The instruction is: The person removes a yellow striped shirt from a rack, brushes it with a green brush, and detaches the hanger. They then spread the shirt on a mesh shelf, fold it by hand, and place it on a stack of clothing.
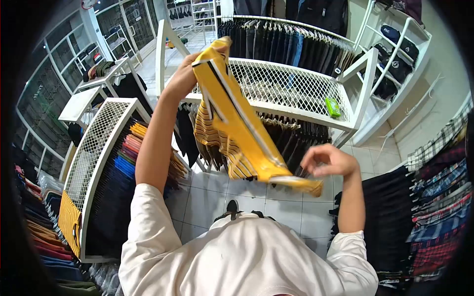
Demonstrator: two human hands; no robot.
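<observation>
A yellow shirt (237, 118) with black and white bands and a thinly striped part hangs slantwise in front of me, partly folded. My left hand (186, 74) is raised and closed on its upper end. Lower down on the right, my right hand (332, 160) has curled fingers with a gap before the thumb. It is slightly blurred and appears apart from the cloth, just above the shirt's blurred lower end.
Ahead stands a white mesh-topped rack (348, 106) with a green packet (333, 107) on it and clothes hanging beneath. Dark trousers (266, 42) hang behind. A mesh stand (94, 148) with clothes is at left; plaid shirts (439, 217) hang at right. Tiled floor (202, 192) lies below.
</observation>
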